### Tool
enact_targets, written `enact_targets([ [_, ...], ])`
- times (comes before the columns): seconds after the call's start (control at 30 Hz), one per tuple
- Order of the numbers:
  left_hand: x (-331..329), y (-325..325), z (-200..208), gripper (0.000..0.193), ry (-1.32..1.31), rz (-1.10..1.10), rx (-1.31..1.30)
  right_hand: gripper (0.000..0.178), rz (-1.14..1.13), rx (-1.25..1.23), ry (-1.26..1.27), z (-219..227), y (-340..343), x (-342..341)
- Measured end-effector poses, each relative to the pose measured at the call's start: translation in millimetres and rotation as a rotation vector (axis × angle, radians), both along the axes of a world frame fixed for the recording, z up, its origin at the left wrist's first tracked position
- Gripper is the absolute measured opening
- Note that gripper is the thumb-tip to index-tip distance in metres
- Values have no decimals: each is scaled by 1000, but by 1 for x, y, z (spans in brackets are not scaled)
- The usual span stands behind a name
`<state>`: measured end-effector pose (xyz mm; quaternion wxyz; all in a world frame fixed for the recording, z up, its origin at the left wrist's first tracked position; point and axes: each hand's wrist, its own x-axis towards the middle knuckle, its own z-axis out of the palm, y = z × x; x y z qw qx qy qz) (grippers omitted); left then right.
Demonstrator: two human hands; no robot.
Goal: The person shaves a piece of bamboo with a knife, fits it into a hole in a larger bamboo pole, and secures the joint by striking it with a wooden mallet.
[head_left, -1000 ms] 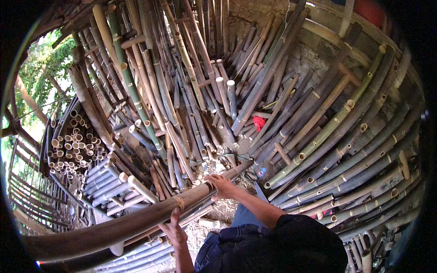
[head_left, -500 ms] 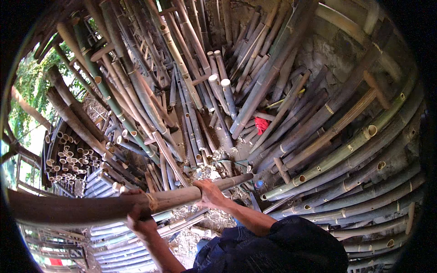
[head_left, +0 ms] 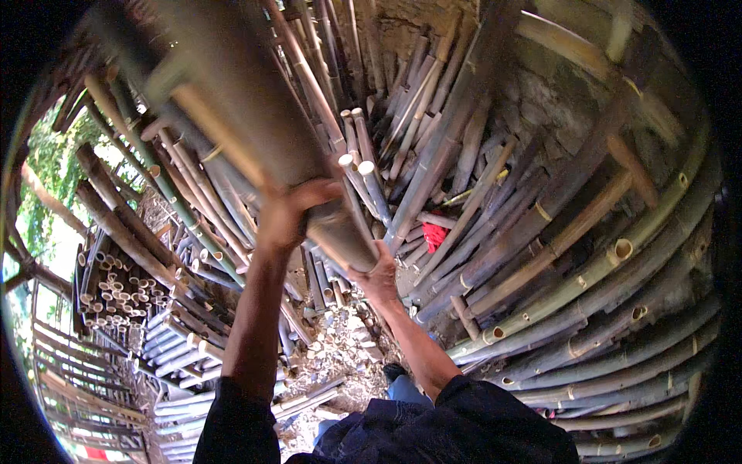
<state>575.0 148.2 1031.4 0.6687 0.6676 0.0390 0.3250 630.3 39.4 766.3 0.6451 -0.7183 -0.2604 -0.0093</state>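
Note:
A thick brown bamboo pole [head_left: 267,100] rises steeply in front of me, its wide, motion-smeared part at the upper left and its lower part in my hands. Around its left side wraps my left hand [head_left: 284,218], slightly blurred, with the arm reaching up. Lower down, my right hand [head_left: 377,278] grips the pole near its lower end. That end points toward the debris-strewn ground [head_left: 340,348]. The pole hides part of the bamboo standing behind it.
Bamboo poles lean upright along the back, two with pale cut ends [head_left: 365,167]. A bundle of thin bamboo [head_left: 116,282] lies at left. Long poles [head_left: 541,336] are racked along the right wall, with wooden pegs between them. A red cloth or bag [head_left: 434,237] lies among poles.
The pole has swung from lying level across my front to a steep upward tilt. My left hand has risen and moved right; my right hand has shifted up and slightly right.

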Motion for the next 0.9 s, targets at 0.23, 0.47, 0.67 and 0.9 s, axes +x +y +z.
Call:
enact_targets([
  [0.23, 110, -66, -1, 48, 2, -226, 326, 67, -41, 293, 88, -43, -37, 93],
  [0.47, 148, -79, -23, 50, -53, -505, 355, 72, -14, 436, 238, -83, -34, 134],
  [0.67, 196, -66, -73, 65, -50, -645, 379, 74, 41, 355, 253, -125, -35, 176],
  [0.9, 218, -31, -102, 83, 226, -804, 185, 71, 200, 470, 560, -146, -32, 206],
])
